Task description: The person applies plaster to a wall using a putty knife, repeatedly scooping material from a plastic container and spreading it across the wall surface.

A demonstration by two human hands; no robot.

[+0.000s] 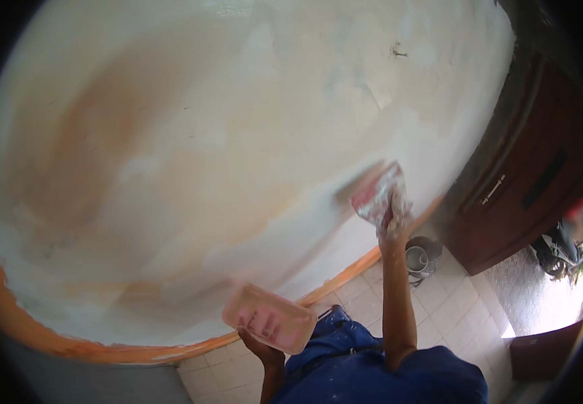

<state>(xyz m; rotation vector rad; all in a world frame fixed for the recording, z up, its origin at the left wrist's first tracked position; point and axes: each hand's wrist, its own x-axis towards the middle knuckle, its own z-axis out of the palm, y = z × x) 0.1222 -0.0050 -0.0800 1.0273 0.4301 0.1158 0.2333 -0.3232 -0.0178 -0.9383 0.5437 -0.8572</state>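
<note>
My left hand (262,349) grips the near edge of a shallow rectangular tray (236,311), pale orange with rounded corners. Pinkish smears mark the inside of the tray. Raised in front of me, my right hand (394,219) is closed on a wide putty scraper (374,196), red and smeared with white. White paste also coats the fingers of that hand. The scraper is against or very close to the wall (237,135); whether it touches, I cannot tell. Cream, white and brownish patches cover the wall.
An orange band (352,271) runs along the wall's foot, above a tiled floor (439,306). A bucket (418,258) stands on the floor beyond my right arm. Farther right are a dark red door (506,195) and a motorbike (555,252) outside in bright light.
</note>
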